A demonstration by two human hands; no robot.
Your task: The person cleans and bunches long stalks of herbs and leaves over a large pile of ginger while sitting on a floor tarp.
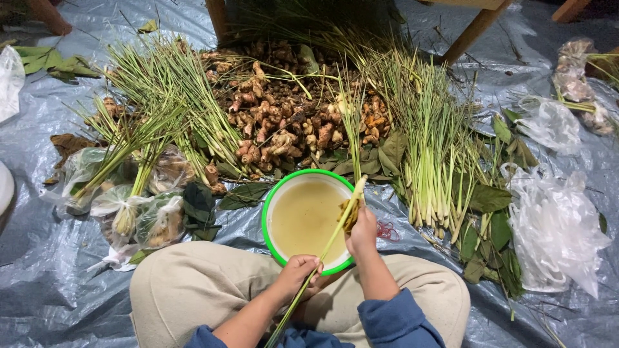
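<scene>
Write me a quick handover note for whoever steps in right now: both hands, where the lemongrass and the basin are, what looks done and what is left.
Left hand: closed on the lower green part of one lemongrass stalk, over the lap.
Right hand: grips the same stalk near its pale root end, together with a small yellowish clump, at the basin's rim.
Green-rimmed basin of cloudy water sits between the knees.
Done, apparently: tied bags of mixed herbs at the left.
Left: loose lemongrass pile on the right, more stalks at the left, ginger and turmeric roots behind, leaves, plastic bags, all on the tarp.
</scene>
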